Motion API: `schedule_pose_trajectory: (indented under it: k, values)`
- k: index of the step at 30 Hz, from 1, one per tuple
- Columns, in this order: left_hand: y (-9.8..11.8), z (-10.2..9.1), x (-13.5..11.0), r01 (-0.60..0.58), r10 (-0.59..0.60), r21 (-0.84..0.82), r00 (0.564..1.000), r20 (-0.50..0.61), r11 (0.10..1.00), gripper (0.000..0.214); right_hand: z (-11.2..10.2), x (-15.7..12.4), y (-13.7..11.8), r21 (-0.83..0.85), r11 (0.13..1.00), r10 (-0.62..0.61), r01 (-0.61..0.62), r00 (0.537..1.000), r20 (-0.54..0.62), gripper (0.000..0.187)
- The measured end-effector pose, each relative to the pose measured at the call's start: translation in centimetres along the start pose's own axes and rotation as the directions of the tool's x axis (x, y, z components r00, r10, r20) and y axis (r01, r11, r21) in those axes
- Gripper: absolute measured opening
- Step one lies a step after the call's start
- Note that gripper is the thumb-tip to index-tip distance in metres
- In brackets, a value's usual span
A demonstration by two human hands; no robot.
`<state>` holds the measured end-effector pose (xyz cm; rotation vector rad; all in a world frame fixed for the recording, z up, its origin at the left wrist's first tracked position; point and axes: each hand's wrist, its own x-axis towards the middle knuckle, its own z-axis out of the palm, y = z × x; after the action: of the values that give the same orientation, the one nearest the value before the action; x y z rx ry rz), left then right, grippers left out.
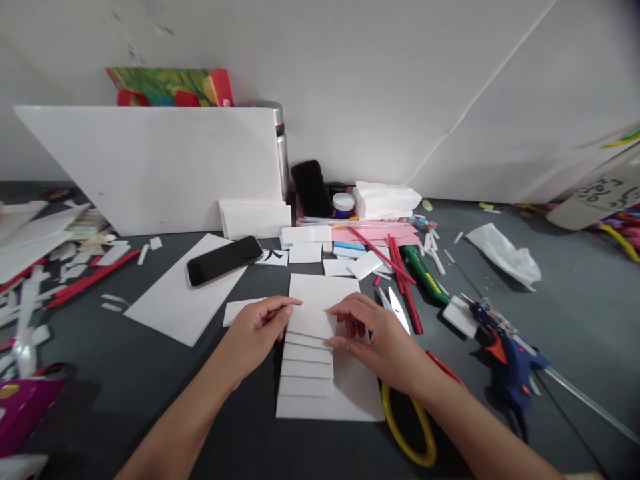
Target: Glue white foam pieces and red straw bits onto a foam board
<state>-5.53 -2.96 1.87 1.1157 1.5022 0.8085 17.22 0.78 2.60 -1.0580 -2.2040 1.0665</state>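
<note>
A large white board panel (356,397) lies flat on the dark table. Along its left side, several white strips (306,386) overlap like steps. The topmost white board piece (311,323) is between my two hands. My left hand (255,333) pinches close at its left edge, thumb and forefinger nearly together. At the right edge, my right hand (373,337) has its thumb and curled fingers around the side of the same piece. Beneath my right wrist, scissors (430,443) with yellow handles lie beside the panel.
A blue glue gun (517,363) rests on the right, its cord trailing. Red sticks (411,303) and a green cutter (425,275) lie behind my right hand. A phone (225,260) sits on a white sheet (175,307) to the left. Scraps and a standing white board (165,167) are behind.
</note>
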Motion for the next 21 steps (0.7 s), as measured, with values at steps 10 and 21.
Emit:
schedule_pose_trajectory:
  k: [10,21]
  values:
    - [-0.05,-0.01,0.08,0.007,-0.007,-0.003,1.000,0.000,1.000,0.045,-0.03,0.00,0.25,0.018,1.000,0.025,-0.026,1.000,0.016,0.028]
    - [-0.42,-0.06,0.16,-0.025,0.026,0.044,1.000,-0.008,0.999,0.046,-0.07,0.03,0.20,0.000,1.000,0.024,-0.024,1.000,0.017,0.026]
